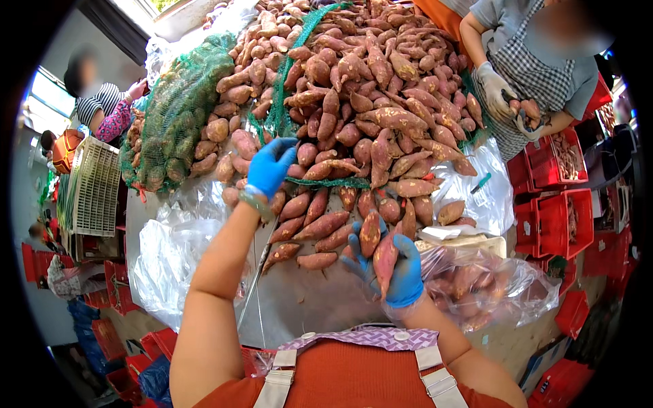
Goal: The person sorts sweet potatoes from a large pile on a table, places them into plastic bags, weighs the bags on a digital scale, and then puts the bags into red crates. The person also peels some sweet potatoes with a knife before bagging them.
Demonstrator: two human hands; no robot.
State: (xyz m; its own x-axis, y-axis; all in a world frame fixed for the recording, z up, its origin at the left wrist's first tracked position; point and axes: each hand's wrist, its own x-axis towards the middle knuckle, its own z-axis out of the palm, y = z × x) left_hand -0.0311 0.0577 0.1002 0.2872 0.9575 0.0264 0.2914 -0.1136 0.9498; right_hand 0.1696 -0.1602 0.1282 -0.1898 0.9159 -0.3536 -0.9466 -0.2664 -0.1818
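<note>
My right hand (408, 273), in a blue glove, holds two sweet potatoes, a reddish one (386, 259) across the palm and a browner one (370, 233) by the fingers. My left hand (269, 166), also gloved in blue, reaches to the near left side of the sweet potato heap (367, 97). Its thumb and forefinger are apart beside a rounded sweet potato (307, 154); nothing shows between them. Green netting (326, 182) runs under the heap's near edge. Closer to me, several loose sweet potatoes (322, 226) lie on the metal table (316, 301).
A full green net sack (178, 112) lies left of the heap. Clear plastic bags (171, 260) lie at the table's left; a bag of sweet potatoes (474, 285) sits right. A gloved co-worker (535, 76) holds sweet potatoes at far right, near red crates (556, 224).
</note>
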